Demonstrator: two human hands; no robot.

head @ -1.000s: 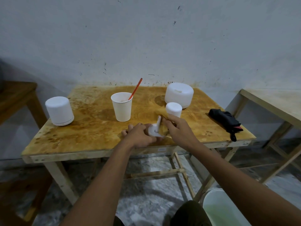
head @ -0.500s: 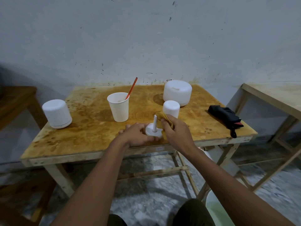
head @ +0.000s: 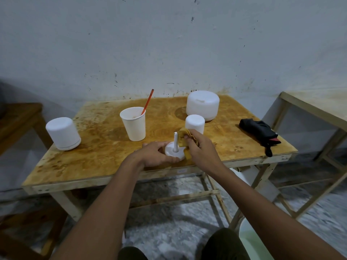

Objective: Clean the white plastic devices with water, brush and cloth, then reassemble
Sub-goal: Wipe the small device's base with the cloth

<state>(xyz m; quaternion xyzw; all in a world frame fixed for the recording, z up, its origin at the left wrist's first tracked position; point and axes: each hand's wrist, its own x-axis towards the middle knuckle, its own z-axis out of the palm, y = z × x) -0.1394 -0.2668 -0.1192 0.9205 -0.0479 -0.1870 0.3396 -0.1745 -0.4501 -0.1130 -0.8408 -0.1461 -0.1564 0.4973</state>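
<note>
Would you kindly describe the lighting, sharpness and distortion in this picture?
Head view: dim, even light, no glare; soft shadow beneath the stained wooden table; wide-angle bending at the edges; floor blurred lower right; white plastic base with upright stem and yellow cloth fairly sharp.

A bare, makeshift workroom: the counter [head: 93, 147] under the left hand [head: 154, 153] and right hand [head: 201, 149] is stained plywood on an unpainted timber frame, set against a scuffed plaster wall [head: 169, 44] beyond them. A second counter [head: 309, 104] of the same build stands to the right hand's right, dark wooden furniture [head: 18, 117] to the left hand's left, with mottled grey floor [head: 178, 212] below.
</note>
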